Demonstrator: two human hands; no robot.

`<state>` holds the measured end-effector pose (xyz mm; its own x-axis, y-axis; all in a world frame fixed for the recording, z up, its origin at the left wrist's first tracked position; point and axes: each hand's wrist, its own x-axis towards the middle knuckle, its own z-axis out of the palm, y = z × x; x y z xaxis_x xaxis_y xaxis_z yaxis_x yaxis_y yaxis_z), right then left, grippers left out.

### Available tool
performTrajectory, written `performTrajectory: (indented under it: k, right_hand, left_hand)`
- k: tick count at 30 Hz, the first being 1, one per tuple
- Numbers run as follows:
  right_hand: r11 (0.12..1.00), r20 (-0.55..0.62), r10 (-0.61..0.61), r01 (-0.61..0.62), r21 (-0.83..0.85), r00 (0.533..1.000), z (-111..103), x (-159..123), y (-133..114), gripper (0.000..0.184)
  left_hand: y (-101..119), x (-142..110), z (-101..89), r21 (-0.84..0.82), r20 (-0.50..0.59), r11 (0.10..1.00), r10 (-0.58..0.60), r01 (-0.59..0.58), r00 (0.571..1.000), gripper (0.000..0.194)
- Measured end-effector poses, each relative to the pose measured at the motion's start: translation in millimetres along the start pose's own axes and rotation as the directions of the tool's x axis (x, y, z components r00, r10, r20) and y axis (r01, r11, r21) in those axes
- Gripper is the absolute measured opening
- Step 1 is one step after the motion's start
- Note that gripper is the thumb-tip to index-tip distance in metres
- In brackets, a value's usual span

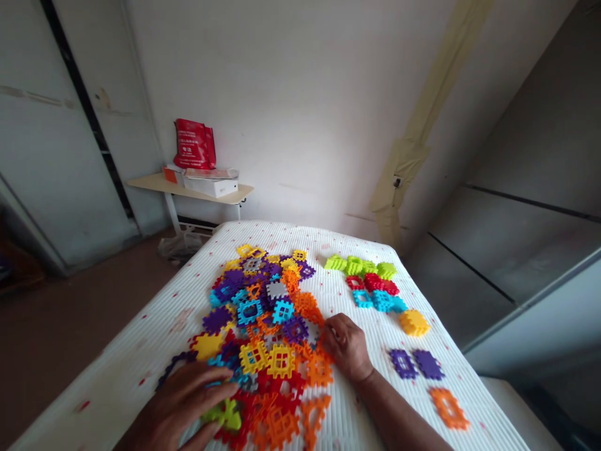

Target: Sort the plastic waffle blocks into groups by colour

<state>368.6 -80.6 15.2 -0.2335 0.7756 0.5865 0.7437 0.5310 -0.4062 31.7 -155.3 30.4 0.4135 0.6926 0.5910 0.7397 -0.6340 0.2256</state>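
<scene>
A heap of colourful plastic interlocking building pieces (282,311) covers the middle of the table. My left hand (181,401) is at the near left of the heap, its fingers stretched out and the thumb apart. A lime green piece (228,414) lies between that thumb and the fingers, and I see no firm grip on it. My right hand (346,346) is curled closed at the heap's right edge, beside orange pieces (319,368). Whatever its fingers hold, if anything, is hidden. Two yellow window-shaped pieces (282,361) lie on top between the hands.
Along the table's right side are groups of lime green (354,265), red (374,282) and light blue pieces (382,300), a yellow-orange stack (414,322), purple pieces (428,364) and an orange one (449,408). A side table (154,183) with a red bag (191,145) stands by the wall.
</scene>
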Motion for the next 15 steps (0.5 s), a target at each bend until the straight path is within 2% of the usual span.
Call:
performTrajectory:
  k: [3,7,9,11,15]
  right_hand:
    - [1.000,-0.011,0.003,-0.003,0.010,1.000,2,0,3,0.021]
    - [0.994,-0.058,0.071,-0.066,0.082,0.996,1,4,1,0.018]
    - [0.984,-0.057,0.100,-0.090,0.155,0.993,0,9,-9,0.017]
    - [0.966,-0.008,0.091,-0.086,0.246,0.996,-3,17,-24,0.017]
    - [0.921,0.093,-0.026,-0.012,0.389,0.995,-6,31,-56,0.026]
  left_hand:
    - [-2,27,-3.1,-0.041,0.034,0.999,0.019,-0.018,0.999,0.030]
    - [-4,67,9.0,-0.064,0.036,0.990,-0.122,0.124,0.992,0.036]
    - [2,84,19.6,-0.070,0.053,0.987,-0.143,0.147,0.988,0.037]
    - [10,98,30.1,-0.069,0.055,0.990,-0.119,0.123,0.991,0.036]
    - [24,112,43.5,-0.079,0.076,0.995,-0.047,0.053,0.996,0.036]
